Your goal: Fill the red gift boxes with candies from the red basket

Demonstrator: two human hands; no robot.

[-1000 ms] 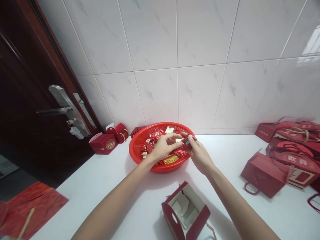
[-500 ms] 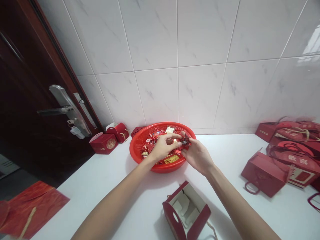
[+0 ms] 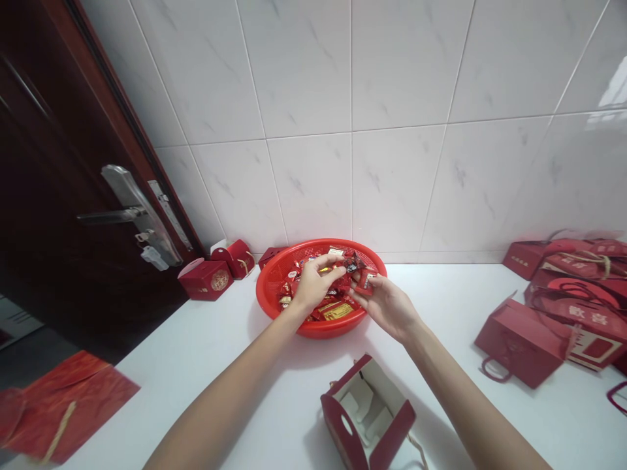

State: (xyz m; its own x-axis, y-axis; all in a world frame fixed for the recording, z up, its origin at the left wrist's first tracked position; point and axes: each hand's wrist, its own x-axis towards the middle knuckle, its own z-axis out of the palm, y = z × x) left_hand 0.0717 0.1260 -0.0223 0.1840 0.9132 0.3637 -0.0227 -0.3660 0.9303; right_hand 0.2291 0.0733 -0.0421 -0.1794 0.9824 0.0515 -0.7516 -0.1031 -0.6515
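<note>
A round red plastic basket (image 3: 267, 307) holds a heap of wrapped candies (image 3: 336, 310), mostly in red and gold wrappers. My left hand (image 3: 313, 284) is over the middle of the heap, thumb and fingers closed in a pinch at a wrapped candy. Touching its fingertips is a dark-wrapped candy (image 3: 353, 262). At the basket's right rim, my right hand (image 3: 390, 305) grips a small red-wrapped candy (image 3: 366, 282) between thumb and fingers. Nearer to me stands a dark red gift box (image 3: 337, 421) with its top open, showing a pale interior and a cord handle.
Several red gift boxes (image 3: 522, 339) crowd the right side by the tiled wall. Small red boxes (image 3: 206, 281) sit left of the basket, beside a dark door (image 3: 59, 163) with a metal handle. An orange-red bag (image 3: 73, 405) lies at the front left of the white table (image 3: 196, 378).
A red-wrapped candy now shows in my right hand. The dark-wrapped candy has shifted slightly left and up, and my left hand has moved a little left. The open box stays put.
</note>
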